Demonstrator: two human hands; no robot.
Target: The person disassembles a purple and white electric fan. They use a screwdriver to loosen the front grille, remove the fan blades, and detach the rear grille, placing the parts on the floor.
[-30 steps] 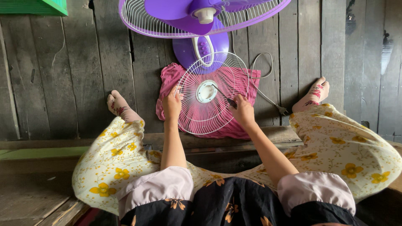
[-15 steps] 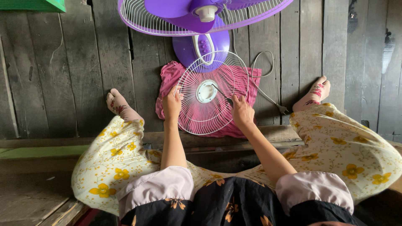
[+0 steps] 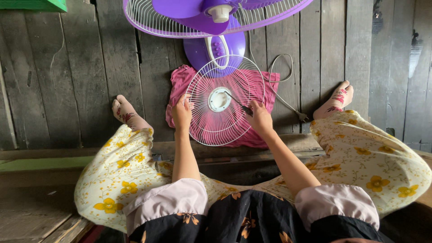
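Purple fan [image 3: 216,18] stands on dark wooden floor [image 3: 76,81]; grey cord [image 3: 281,85] trails beside it; green box [image 3: 33,4] sits far left.

White wire fan grille [image 3: 223,100]: round, with a white centre disc, lying slightly tilted between both hands, its left rim at the left hand [image 3: 182,113]. Dark slender tool [image 3: 240,104]: gripped in the right hand [image 3: 261,118], tip angled toward the centre disc.
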